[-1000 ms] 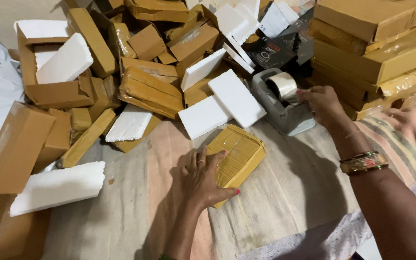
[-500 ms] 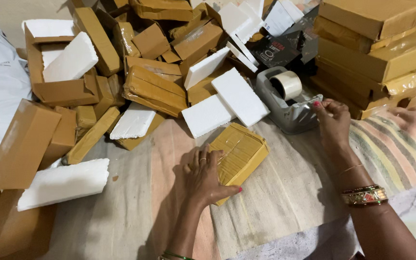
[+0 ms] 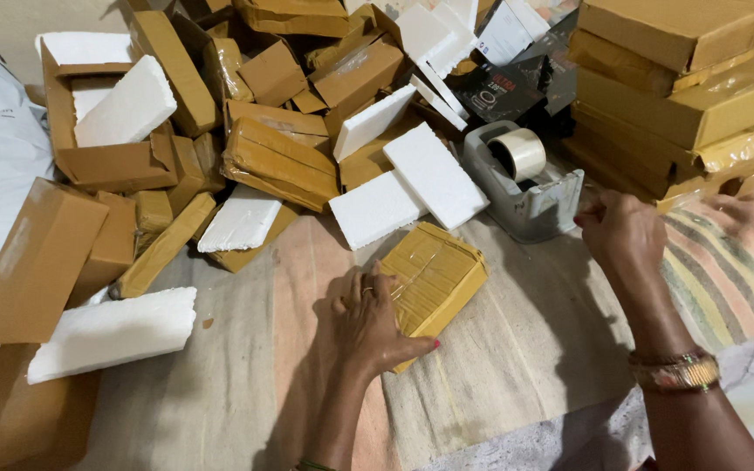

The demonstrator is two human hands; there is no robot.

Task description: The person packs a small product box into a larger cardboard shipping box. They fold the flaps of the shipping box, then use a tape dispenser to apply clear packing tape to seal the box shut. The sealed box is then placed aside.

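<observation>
Yellow-brown taped package (image 3: 436, 277) lies flat on the pale cloth (image 3: 517, 349) that covers the work surface, just in front of the grey tape dispenser (image 3: 525, 196) and slightly to its left. The left hand (image 3: 368, 318) rests on the package's near left edge, fingers spread and palm down, pressing on it rather than gripping it. The right hand (image 3: 623, 234) hovers just to the right of the dispenser, close to its front end; its fingers are curled together in a loose fist, and whether they pinch a strip of tape cannot be told. A gold bangle (image 3: 678, 373) sits on that wrist.

On the dispenser, a roll of pale tape (image 3: 519, 153) stands in its cradle. Two white foam slabs (image 3: 412, 192) lie directly left of the dispenser, touching the far edge of the package. Farther left of the dispenser spreads a heap of brown cardboard boxes (image 3: 277, 161) mixed with more foam pieces, and one long foam block (image 3: 115, 331) lies well apart from it at the near left. To the right of the dispenser and behind it rises a stack of wrapped yellow boxes (image 3: 700, 96).
</observation>
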